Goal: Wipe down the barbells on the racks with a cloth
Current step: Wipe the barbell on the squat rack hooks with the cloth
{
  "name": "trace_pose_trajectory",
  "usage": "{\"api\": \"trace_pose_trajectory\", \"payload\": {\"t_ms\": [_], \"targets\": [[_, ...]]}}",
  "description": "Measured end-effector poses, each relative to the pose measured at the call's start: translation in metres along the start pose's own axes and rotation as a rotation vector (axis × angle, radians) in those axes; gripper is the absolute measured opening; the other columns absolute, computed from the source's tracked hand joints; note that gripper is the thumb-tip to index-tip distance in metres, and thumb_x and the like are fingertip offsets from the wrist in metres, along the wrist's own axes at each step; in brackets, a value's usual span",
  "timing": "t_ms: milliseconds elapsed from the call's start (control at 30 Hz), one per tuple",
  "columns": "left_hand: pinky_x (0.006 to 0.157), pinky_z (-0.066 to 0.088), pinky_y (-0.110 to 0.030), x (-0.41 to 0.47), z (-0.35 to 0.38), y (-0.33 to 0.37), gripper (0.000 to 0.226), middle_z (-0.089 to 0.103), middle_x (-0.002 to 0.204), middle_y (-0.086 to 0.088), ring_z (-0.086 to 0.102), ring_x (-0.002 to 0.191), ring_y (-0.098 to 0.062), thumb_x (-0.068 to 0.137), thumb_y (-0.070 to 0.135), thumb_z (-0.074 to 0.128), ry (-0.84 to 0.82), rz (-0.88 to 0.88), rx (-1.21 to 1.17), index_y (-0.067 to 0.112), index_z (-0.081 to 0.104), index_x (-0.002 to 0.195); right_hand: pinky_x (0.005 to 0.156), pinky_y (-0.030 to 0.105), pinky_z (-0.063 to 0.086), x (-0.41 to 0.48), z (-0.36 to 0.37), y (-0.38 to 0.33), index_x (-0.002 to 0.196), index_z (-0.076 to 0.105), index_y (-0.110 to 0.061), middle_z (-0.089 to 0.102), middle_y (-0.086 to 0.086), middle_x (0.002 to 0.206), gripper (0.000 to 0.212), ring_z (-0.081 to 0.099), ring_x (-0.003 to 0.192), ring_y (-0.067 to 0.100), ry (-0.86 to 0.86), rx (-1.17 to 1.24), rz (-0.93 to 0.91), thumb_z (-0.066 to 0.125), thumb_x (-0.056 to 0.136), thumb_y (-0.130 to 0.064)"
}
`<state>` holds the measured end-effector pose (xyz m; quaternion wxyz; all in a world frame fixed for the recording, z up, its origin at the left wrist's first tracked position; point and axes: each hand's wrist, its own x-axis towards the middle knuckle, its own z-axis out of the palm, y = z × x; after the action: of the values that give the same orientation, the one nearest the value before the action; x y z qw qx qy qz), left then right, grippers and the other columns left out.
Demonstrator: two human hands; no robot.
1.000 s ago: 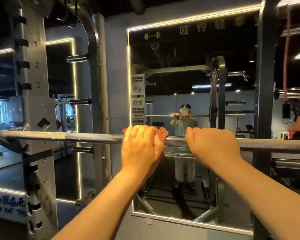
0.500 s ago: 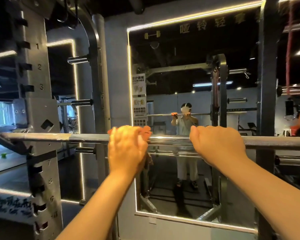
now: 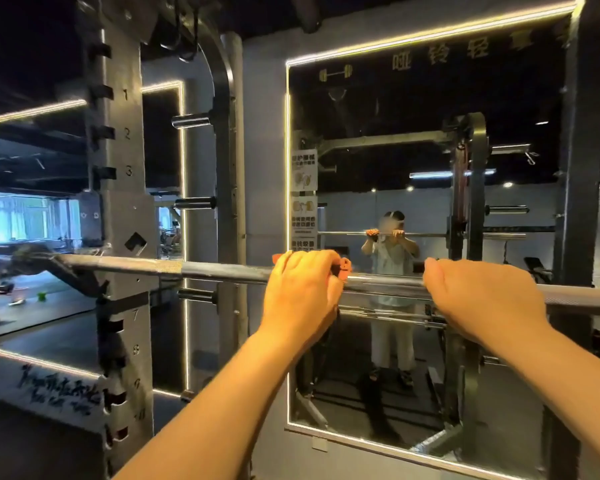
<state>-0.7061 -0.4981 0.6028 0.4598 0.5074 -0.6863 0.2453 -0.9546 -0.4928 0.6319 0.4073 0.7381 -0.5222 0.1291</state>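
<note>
A steel barbell lies level across the rack at chest height. My left hand grips an orange cloth wrapped over the bar near its middle; only the cloth's edges show past my fingers. A short way to the right, my right hand curls over the bare bar from above and holds it. The bar's left end rests in a hook on the numbered rack upright, and its right end runs out of view.
Behind the bar, a wall mirror with a lit frame reflects me and the rack. Short plate-storage pegs stick out of the rear rack post. A second dark upright stands at the right. Open gym floor lies far left.
My left hand slid the cloth leftward along the bar, away from my right hand, which kept its grip. The view has also turned slightly left.
</note>
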Motion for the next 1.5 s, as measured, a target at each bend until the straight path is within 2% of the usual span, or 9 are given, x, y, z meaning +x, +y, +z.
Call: {"api": "trace_pose_trajectory", "payload": {"t_ms": [100, 233, 433, 600, 700, 867, 1033, 1300, 1500], "targets": [[0.091, 0.046, -0.042, 0.004, -0.012, -0.043, 0.042, 0.064, 0.087, 0.005, 0.055, 0.091, -0.02, 0.093, 0.047, 0.028, 0.074, -0.183, 0.041, 0.025, 0.064, 0.092, 0.063, 0.024, 0.051, 0.002, 0.005, 0.0, 0.096, 0.034, -0.023, 0.048, -0.007, 0.072, 0.022, 0.055, 0.065, 0.009, 0.017, -0.008, 0.001, 0.016, 0.106, -0.026], [0.113, 0.031, -0.054, 0.009, -0.013, -0.04, 0.035, 0.062, 0.082, 0.003, 0.055, 0.094, -0.021, 0.089, 0.032, 0.032, 0.161, -0.424, -0.053, 0.023, 0.065, 0.082, 0.065, 0.029, 0.057, 0.004, 0.004, -0.003, 0.084, 0.028, -0.022, 0.048, -0.005, 0.071, 0.024, 0.056, 0.066, 0.012, -0.019, -0.039, 0.062, 0.036, 0.107, -0.025], [0.123, 0.015, -0.055, -0.01, 0.019, 0.039, 0.027, 0.059, 0.094, 0.011, 0.053, 0.102, -0.015, 0.097, 0.032, 0.037, 0.088, -0.115, -0.11, 0.027, 0.063, 0.099, 0.07, 0.031, 0.054, 0.01, -0.011, -0.004, 0.112, 0.04, -0.016, 0.042, 0.0, 0.077, 0.014, 0.054, 0.08, 0.019, -0.178, -0.063, 0.015, 0.05, 0.104, -0.021], [0.118, 0.028, -0.043, -0.008, 0.004, 0.0, 0.041, 0.066, 0.117, 0.009, 0.057, 0.116, -0.015, 0.104, 0.048, 0.03, -0.011, 0.094, 0.023, 0.028, 0.061, 0.122, 0.079, 0.034, 0.054, 0.008, -0.015, -0.006, 0.105, 0.035, -0.019, 0.038, -0.001, 0.075, 0.016, 0.054, 0.084, 0.02, -0.18, -0.077, 0.07, 0.05, 0.104, -0.023], [0.112, 0.034, -0.043, -0.002, -0.013, -0.04, 0.042, 0.067, 0.107, 0.006, 0.059, 0.106, -0.019, 0.102, 0.048, 0.031, -0.013, -0.004, 0.053, 0.024, 0.064, 0.113, 0.076, 0.037, 0.05, 0.009, -0.02, -0.015, 0.106, 0.037, -0.022, 0.041, -0.002, 0.075, 0.008, 0.052, 0.08, 0.02, -0.122, 0.048, 0.141, 0.036, 0.107, -0.029], [0.121, 0.025, -0.05, -0.001, -0.027, -0.095, 0.037, 0.06, 0.092, 0.009, 0.054, 0.097, -0.013, 0.101, 0.043, 0.028, 0.108, -0.244, 0.023, 0.028, 0.061, 0.093, 0.089, 0.043, 0.049, 0.022, -0.039, -0.05, 0.08, 0.041, -0.021, 0.054, 0.0, 0.08, 0.041, 0.055, 0.085, 0.022, -0.031, 0.233, 0.132, 0.022, 0.108, -0.043], [0.121, 0.021, -0.057, 0.0, -0.012, -0.069, 0.022, 0.055, 0.09, 0.009, 0.049, 0.1, -0.015, 0.1, 0.029, 0.042, 0.17, -0.369, 0.033, 0.028, 0.059, 0.086, 0.1, 0.049, 0.046, 0.056, -0.059, -0.087, 0.108, 0.056, -0.023, 0.064, 0.007, 0.105, 0.027, 0.057, 0.11, 0.029, -0.016, 0.309, 0.025, 0.032, 0.11, -0.036], [0.12, 0.027, -0.048, -0.016, -0.02, -0.096, 0.038, 0.059, 0.107, 0.015, 0.052, 0.112, -0.01, 0.104, 0.05, 0.03, 0.1, -0.036, 0.059, 0.031, 0.061, 0.111, 0.095, 0.045, 0.048, 0.083, -0.042, -0.111, 0.093, 0.051, -0.021, 0.057, 0.006, 0.096, 0.036, 0.053, 0.092, 0.024, -0.066, 0.342, -0.031, 0.024, 0.109, -0.039], [0.12, 0.022, -0.049, -0.005, -0.032, -0.134, 0.038, 0.055, 0.087, 0.01, 0.047, 0.095, -0.013, 0.097, 0.041, 0.026, 0.235, -0.346, 0.08, 0.028, 0.058, 0.084, 0.094, 0.048, 0.05, 0.081, -0.042, -0.113, 0.092, 0.039, -0.023, 0.059, 0.005, 0.1, 0.025, 0.057, 0.098, 0.027, -0.056, 0.249, -0.07, 0.025, 0.109, -0.035]]}}
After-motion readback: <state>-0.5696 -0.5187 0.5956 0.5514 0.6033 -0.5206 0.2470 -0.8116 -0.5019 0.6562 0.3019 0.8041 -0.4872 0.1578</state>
